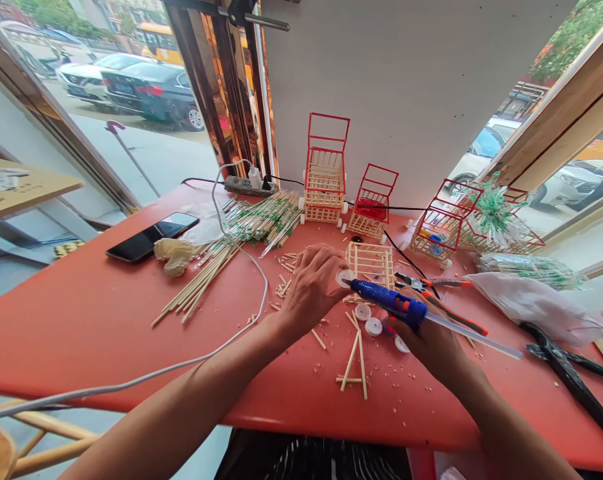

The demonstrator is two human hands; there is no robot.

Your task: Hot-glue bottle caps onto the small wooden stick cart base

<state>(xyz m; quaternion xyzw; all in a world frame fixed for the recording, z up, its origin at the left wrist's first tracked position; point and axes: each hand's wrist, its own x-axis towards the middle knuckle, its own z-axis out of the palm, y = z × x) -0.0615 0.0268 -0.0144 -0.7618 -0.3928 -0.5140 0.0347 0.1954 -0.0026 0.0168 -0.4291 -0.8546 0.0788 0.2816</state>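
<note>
My left hand [314, 283] pinches a small white round cap [345, 277] between thumb and fingers. In my right hand [421, 333] is a blue hot glue gun [389, 300], a clear glue stick [474, 335] jutting from its back. The gun's nozzle points left and meets the cap, or comes very close to it. Just behind both hands lies a frame of wooden sticks [370, 263], partly covered by the gun. Several more white caps rest below the gun, among them one near the frame [362, 312]. Short cut sticks [360, 360] lie in front of them.
Finished-looking stick carts with red handles [326, 180] line the table's back. Bundled sticks [261, 223], a phone [151, 239] and a power strip [249, 185] are at left. Pliers [451, 307] and large black cutters [566, 373] lie at right. A white cable [231, 347] crosses the table.
</note>
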